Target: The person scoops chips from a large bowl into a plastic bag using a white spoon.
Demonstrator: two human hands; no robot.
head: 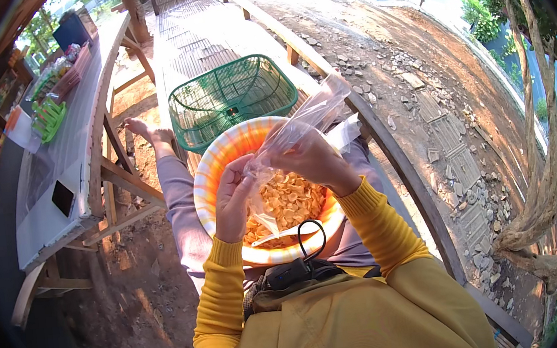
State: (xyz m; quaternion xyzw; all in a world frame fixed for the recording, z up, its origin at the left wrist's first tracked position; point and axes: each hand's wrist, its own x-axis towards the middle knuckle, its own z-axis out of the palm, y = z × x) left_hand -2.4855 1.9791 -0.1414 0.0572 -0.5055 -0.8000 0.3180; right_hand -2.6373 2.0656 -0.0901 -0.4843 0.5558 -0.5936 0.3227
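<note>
Between my hands is a clear plastic bag (298,116), stretched slantwise above an orange-and-white basin (208,191). My left hand (233,198) pinches its lower end. Higher up, my right hand (314,158) grips the same bag, which partly covers the fingers. Round orange-yellow chips (291,198) fill the bottom of the basin, which rests on my lap. A white spoon (289,233) lies on the chips near the basin's close rim. More clear plastic (345,132) shows just right of my right hand.
A green plastic basket (231,98) stands beyond the basin on the slatted bamboo bench (195,36). A wooden rail (398,162) runs along the right. On the left table (81,158) are a phone (63,199), a green rack (49,119) and a pink basket (72,73).
</note>
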